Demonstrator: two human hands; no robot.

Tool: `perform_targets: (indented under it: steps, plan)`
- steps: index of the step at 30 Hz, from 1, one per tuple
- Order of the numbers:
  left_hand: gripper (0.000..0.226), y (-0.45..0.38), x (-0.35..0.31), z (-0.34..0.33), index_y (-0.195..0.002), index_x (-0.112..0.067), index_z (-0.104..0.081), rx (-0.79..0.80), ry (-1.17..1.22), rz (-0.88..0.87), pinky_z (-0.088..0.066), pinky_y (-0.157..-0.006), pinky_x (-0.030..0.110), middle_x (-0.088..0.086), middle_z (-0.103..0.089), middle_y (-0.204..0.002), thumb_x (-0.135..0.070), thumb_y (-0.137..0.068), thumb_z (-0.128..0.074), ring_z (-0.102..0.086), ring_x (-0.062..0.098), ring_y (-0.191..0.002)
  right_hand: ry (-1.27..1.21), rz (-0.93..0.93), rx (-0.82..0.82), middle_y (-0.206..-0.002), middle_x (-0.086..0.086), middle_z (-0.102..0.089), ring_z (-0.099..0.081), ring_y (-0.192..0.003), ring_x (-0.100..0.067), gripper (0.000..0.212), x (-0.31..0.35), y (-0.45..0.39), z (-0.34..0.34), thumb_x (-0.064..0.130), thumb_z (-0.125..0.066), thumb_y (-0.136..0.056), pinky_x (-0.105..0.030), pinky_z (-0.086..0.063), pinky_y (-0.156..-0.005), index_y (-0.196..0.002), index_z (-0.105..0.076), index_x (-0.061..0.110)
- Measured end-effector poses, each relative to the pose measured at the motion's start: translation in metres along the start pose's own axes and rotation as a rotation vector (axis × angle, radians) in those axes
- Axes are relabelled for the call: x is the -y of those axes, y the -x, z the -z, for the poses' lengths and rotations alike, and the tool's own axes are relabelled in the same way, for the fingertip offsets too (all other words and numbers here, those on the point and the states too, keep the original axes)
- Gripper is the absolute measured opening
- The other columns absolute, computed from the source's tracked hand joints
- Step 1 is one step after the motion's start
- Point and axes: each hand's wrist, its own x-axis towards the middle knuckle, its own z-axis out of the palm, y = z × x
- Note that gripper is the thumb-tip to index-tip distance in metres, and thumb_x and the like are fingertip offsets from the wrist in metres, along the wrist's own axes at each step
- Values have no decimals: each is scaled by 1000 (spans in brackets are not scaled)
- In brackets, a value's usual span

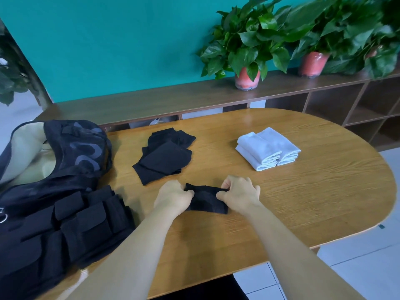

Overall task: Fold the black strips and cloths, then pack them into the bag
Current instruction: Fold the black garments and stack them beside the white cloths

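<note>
- Pinching a black cloth (205, 198) at both ends: left hand (173, 197) curling round its 9 o'clock end, right hand (239, 194) gripping the 3 o'clock end.
- Cloth is lying on the table (303, 202), near the front edge at centre.
- Black cloth pile (164, 156) is sitting just at 11 o'clock from the hands.
- Bag (65, 191) is gaping open at 9 o'clock.
- White towels (267, 148) are sitting stacked at 1 o'clock.
- Potted plants (249, 40) are standing on the shelf (151, 102) at 12 o'clock.

Matt black cloths (164, 156) on a glossy wood-grain table (303, 191) (white towels (268, 148) look fluffy)
</note>
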Motion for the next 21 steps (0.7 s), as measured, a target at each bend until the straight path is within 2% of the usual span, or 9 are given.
perform_targets:
  steps: [3,5,8,11,14,17,21]
  plan:
    - [25,-2,-13,-10,-73,-19,-45,-3,40,-71,-35,-53,26,-4,-47,-69,-29,-93,-57,-47,12,-61,-76,-34,-63,-78,14,-55,-46,-99,-11,8,-16,1,9,26,-62,-81,-31,-23,-84,-84,-55,29]
    - [14,-5,-24,-17,-87,-20,-51,15,75,-112,-39,-56,26,-6,-52,-76,-31,-93,-57,-51,10,-67,-108,-54,-87,-81,15,-55,-47,-99,-11,12,-27,1,15,26,-63,-81,-30,-23,-85,-90,-55,28]
    - [15,-8,-41,-27,-102,-22,-48,54,110,-144,-46,-68,27,-8,-53,-86,-33,-94,-56,-52,6,-74,-138,-85,-126,-84,15,-56,-48,-100,-11,18,-43,1,24,26,-64,-81,-31,-24,-87,-97,-55,27]
    - [22,-13,-56,-35,-107,-22,-49,57,146,-143,-46,-67,27,-8,-52,-87,-33,-93,-61,-52,6,-74,-151,-97,-196,-82,13,-56,-49,-96,-12,18,-54,1,27,28,-63,-82,-31,-28,-89,-97,-52,27]
    - [30,-27,-71,-36,-112,-18,-50,30,238,-120,-41,-63,26,-7,-49,-87,-28,-89,-66,-50,7,-75,-106,-62,-329,-76,11,-56,-50,-88,-12,17,-54,0,25,32,-61,-85,-29,-29,-84,-94,-48,26]
    - [33,-45,-86,-33,-113,-18,-48,16,318,-112,-39,-72,27,-8,-44,-89,-26,-88,-68,-50,13,-86,-53,-4,-495,-70,12,-53,-50,-81,-13,16,-50,-8,20,34,-58,-88,-30,-30,-79,-90,-45,26]
    - [29,-72,-106,-31,-111,-19,-47,1,338,-145,-39,-71,27,-5,-47,-92,-23,-90,-66,-51,15,-90,77,46,-651,-61,11,-56,-51,-71,-17,15,-45,-28,14,29,-67,-81,-33,-32,-68,-83,-54,22]
